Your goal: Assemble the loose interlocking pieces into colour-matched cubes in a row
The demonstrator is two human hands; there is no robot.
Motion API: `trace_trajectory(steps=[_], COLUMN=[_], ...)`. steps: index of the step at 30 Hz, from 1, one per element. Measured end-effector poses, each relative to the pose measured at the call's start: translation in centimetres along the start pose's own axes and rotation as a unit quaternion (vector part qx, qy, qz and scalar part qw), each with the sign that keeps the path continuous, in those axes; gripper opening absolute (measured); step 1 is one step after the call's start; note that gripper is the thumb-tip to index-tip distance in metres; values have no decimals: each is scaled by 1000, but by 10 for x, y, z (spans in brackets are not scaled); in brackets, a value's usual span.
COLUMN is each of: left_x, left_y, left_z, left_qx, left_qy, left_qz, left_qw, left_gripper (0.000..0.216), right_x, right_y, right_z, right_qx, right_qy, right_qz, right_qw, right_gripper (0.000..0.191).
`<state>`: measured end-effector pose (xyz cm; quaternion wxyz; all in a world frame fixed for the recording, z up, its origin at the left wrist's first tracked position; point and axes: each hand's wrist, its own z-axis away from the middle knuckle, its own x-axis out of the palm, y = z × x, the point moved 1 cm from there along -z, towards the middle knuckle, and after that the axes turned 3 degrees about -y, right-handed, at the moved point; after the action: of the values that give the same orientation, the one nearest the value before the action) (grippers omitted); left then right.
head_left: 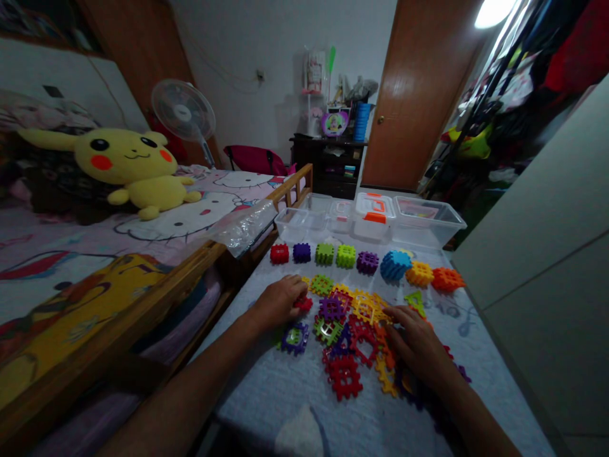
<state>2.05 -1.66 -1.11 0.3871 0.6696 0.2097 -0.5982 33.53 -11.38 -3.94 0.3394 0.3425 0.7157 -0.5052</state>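
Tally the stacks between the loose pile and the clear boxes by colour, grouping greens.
Red stack: 1
Indigo stack: 1
Purple stack: 1
Green stacks: 2
Light blue stack: 1
Yellow stack: 1
Orange stack: 1
Total: 8

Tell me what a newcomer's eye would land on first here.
Probably the big yellow plush toy on the bed at the left. Next, the jumble of bright notched pieces between the left hand and the right hand, with a row of colourful stacks beyond it on the cloth.
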Motion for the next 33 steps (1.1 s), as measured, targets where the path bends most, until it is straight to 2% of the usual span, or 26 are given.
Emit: trace_trajectory(steps=[3,5,7,11,15,21,23,27,30,33], left_x=[-4,-9,-13,-14,-8,-10,-19,-39,-41,-29], left_y=[-3,-6,-7,-6,2,13,2,-40,-62,-62], left_z=[6,8,7,-1,-8,-4,1,14,22,25], left_qx=[42,57,53,41,37,29,23,-24,-49,-44], left_qy=[-54,-75,-86,-116,-98,-45,-13,52,22,-26], left_qz=[57,86,85,24,-21,-43,-29,9,27,29], left_qw=[996,992,991,992,994,998,999,998,998,998], left_gripper=[38,47,48,32,23,28,32,42,42,41], right_x=[-1,-2,-2,-1,0,-1,-1,-1,-1,-1], right_y=[-2,-2,-3,-2,-1,-1,-1,-2,-3,-3], right_z=[0,-1,-1,0,0,0,0,-1,-1,-1], right_qx=[-1,-2,-2,2,1,-4,-4,-1,2,1], right_qy=[-1,-2,-5,-10,-1,-3,-4,-14,-15,-13], right_qz=[-2,0,3,7,4,-3,0,7,6,3], right_qw=[1000,1000,1000,1000,1000,1000,1000,1000,1000,1000], right_gripper=[30,30,30,31,31,29,29,31,30,29])
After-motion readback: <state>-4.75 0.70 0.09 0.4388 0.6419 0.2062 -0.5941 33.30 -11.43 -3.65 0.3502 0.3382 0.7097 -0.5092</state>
